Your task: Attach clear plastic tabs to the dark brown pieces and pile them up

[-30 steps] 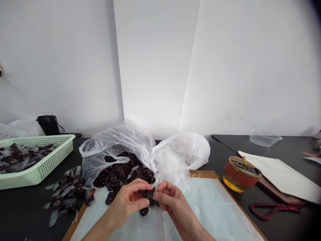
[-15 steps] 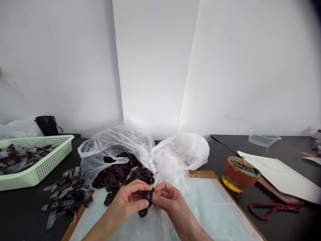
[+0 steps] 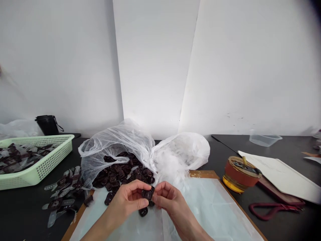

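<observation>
Between the thumb and fingers of my left hand (image 3: 130, 200) is a small glossy dark-brown plastic piece (image 3: 147, 194), held above the pale sheet. My right hand (image 3: 169, 199) is closed in a pinch at that piece's right edge; whatever lies between its fingertips is hidden. Just below my fingers, another dark piece (image 3: 143, 212) rests on the sheet. Behind my left hand, a heap of similar dark pieces (image 3: 119, 172) spills from a clear plastic bag (image 3: 100, 147). A second bag (image 3: 180, 150) beside it holds whitish translucent pieces, too small to make out singly.
Left, dark pieces with clear straps (image 3: 62, 190) lie near a pale green basket (image 3: 54, 157) full of similar ones. A black cup (image 3: 47, 125) stands behind. Right are an amber tape roll (image 3: 240, 175), maroon-handled scissors (image 3: 265, 211), an open notebook (image 3: 278, 172) and a clear tub (image 3: 264, 139).
The dark piece has turned slightly in my fingers. Both hands stay in nearly the same place, and the view has shifted very little.
</observation>
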A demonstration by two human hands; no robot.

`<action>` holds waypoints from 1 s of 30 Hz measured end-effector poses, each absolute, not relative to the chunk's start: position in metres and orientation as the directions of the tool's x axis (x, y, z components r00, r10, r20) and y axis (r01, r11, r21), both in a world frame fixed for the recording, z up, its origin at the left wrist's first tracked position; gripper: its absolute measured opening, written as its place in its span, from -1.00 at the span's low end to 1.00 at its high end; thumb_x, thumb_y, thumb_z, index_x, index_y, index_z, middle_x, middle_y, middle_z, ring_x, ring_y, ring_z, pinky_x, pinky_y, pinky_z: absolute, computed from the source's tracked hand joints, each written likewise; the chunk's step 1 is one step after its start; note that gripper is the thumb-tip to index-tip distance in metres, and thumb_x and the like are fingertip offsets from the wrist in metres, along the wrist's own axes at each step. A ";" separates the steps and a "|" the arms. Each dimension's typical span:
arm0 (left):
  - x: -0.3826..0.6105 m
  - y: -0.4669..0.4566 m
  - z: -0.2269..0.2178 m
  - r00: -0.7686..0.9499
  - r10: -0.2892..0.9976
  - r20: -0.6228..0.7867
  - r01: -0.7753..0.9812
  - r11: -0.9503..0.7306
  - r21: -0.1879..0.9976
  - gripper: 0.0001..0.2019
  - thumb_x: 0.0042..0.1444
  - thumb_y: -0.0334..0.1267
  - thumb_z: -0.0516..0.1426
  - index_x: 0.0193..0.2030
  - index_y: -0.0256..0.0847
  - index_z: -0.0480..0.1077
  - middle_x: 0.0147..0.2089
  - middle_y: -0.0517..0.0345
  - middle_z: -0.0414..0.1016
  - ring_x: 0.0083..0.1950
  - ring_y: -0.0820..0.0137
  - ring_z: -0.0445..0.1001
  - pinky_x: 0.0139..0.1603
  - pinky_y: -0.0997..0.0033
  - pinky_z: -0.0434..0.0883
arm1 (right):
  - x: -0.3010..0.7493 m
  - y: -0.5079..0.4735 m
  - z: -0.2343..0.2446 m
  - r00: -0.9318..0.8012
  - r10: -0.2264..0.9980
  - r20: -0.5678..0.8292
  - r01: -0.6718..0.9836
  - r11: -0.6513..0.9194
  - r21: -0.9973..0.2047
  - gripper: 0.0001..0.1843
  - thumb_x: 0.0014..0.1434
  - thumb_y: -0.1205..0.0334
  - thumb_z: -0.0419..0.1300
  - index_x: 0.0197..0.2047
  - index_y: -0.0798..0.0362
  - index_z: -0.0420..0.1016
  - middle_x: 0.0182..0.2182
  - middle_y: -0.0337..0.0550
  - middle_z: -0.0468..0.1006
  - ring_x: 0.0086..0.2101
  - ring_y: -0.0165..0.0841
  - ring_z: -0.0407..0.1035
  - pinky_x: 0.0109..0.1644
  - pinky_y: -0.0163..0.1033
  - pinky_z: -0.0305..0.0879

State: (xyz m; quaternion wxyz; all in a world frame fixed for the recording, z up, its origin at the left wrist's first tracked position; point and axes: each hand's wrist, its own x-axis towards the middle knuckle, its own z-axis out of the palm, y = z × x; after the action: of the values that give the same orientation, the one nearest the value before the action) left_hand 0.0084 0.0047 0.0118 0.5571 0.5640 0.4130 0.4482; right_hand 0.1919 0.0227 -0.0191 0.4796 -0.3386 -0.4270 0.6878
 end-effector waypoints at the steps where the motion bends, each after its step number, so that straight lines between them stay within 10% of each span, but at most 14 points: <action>1: 0.008 0.005 0.011 0.261 0.964 0.048 -0.026 -0.043 0.999 -0.72 -0.10 -0.36 0.33 -0.17 -0.15 0.60 -0.20 0.15 0.47 -0.19 0.32 0.42 -0.20 0.42 0.37 | 0.192 0.023 -0.019 -0.309 0.950 -0.056 -0.369 -0.174 -0.913 -0.65 -0.17 0.22 0.51 -0.39 0.08 0.44 -0.56 -0.30 0.51 -0.53 -0.49 0.24 -0.43 -0.37 0.11; 30: 0.014 0.003 0.009 0.243 0.965 0.095 -0.007 -0.097 0.995 -0.72 -0.08 -0.46 0.27 -0.18 -0.18 0.60 -0.19 0.13 0.55 -0.19 0.33 0.48 -0.16 0.42 0.41 | 0.194 0.025 -0.024 -0.292 0.952 -0.093 -0.375 -0.203 -0.904 -0.61 -0.19 0.18 0.52 -0.39 0.08 0.41 -0.57 -0.30 0.53 -0.56 -0.51 0.19 -0.42 -0.37 0.00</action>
State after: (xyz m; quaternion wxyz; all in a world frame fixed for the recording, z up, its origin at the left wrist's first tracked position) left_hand 0.0140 0.0027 0.0086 0.5313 0.5824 0.4115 0.4573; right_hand 0.1940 0.0252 -0.0238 0.4801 -0.3517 -0.4099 0.6912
